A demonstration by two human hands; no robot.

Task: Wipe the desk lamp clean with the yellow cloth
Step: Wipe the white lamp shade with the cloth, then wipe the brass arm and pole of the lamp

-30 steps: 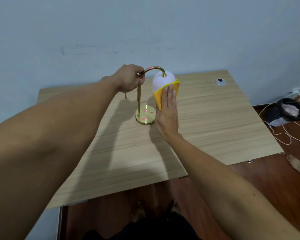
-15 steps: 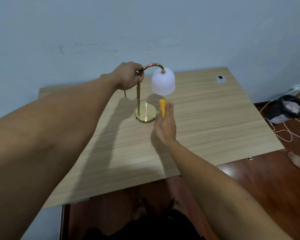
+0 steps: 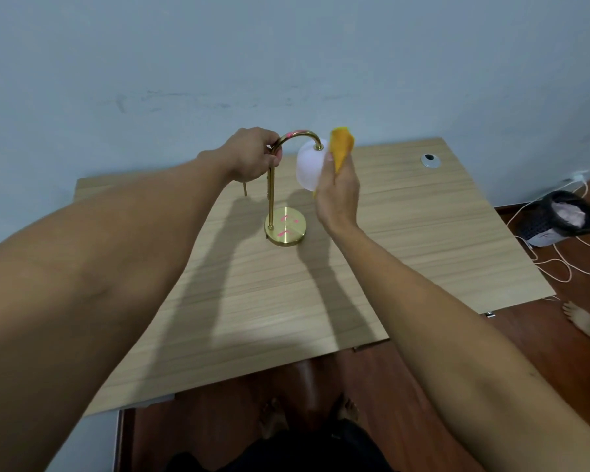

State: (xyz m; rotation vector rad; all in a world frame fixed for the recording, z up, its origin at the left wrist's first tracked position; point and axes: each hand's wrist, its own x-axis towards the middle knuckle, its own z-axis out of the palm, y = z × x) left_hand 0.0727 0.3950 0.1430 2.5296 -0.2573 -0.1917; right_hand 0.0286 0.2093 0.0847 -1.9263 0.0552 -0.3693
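Head view: lamp [image 3: 288, 185] upright mid-table [image 3: 406, 240]. Left hand [image 3: 252, 155] fingers closed round brass neck, steadying. Right hand [image 3: 338, 192] fingers clamped on yellow cloth [image 3: 342, 146], against white shade [image 3: 309, 168] right side. Advise: light strokes, firm neck hold, base flat.

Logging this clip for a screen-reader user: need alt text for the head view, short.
A person's right hand presses a folded yellow cloth against the white frosted shade of a small brass arched desk lamp, while the left hand grips the arch. The lamp's round base stands on a light wood-grain desk against a pale blue wall.
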